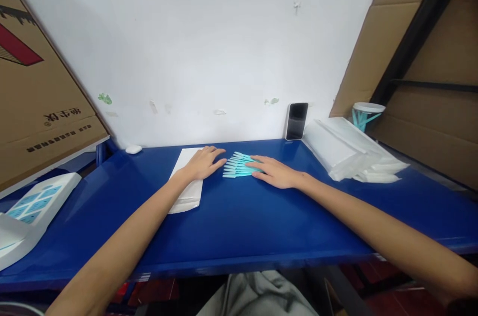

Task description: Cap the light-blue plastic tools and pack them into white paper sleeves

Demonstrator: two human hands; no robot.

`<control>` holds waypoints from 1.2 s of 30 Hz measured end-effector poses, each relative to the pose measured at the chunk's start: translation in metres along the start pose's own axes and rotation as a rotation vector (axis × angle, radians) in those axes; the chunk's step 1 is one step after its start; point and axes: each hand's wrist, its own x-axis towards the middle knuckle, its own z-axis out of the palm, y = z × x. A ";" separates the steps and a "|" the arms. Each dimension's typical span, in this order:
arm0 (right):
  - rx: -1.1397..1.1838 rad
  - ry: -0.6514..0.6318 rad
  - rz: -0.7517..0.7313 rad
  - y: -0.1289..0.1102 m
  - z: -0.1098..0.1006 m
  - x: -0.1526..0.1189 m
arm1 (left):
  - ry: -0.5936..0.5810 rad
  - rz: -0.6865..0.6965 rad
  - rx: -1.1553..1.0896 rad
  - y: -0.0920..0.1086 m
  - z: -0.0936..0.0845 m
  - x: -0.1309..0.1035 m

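Observation:
A fan-shaped row of turquoise sticks with pale flat tips [239, 166], like cleaning swabs, lies on the blue table. My right hand [275, 172] rests over their right ends, fingers stretched out and not wrapped round them. Those right ends are hidden beneath it. To the left of the row, my left hand [202, 162] lies palm down with its fingers apart on a white flat bag [189, 195]. The thumb points toward the stick tips, a small gap away from them. The bag's upper part is partly covered by this hand.
Clear plastic bags [336, 149] are stacked at the right, before a tub of turquoise sticks [368, 109]. A phone-like device [297, 121] leans on the wall. A white device with blue keys [45, 206] and a small white object [133, 149] stand left. Cardboard [45, 91] flanks the table [254, 226].

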 end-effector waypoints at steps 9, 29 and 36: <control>0.026 0.019 -0.184 -0.015 0.008 -0.003 | -0.153 0.209 -0.155 0.027 0.020 -0.017; -0.233 0.076 -0.052 -0.049 0.006 0.009 | 0.028 0.296 0.123 0.045 0.026 -0.017; -0.323 -0.057 0.054 -0.060 -0.007 0.000 | 0.041 0.364 0.171 0.056 0.026 -0.018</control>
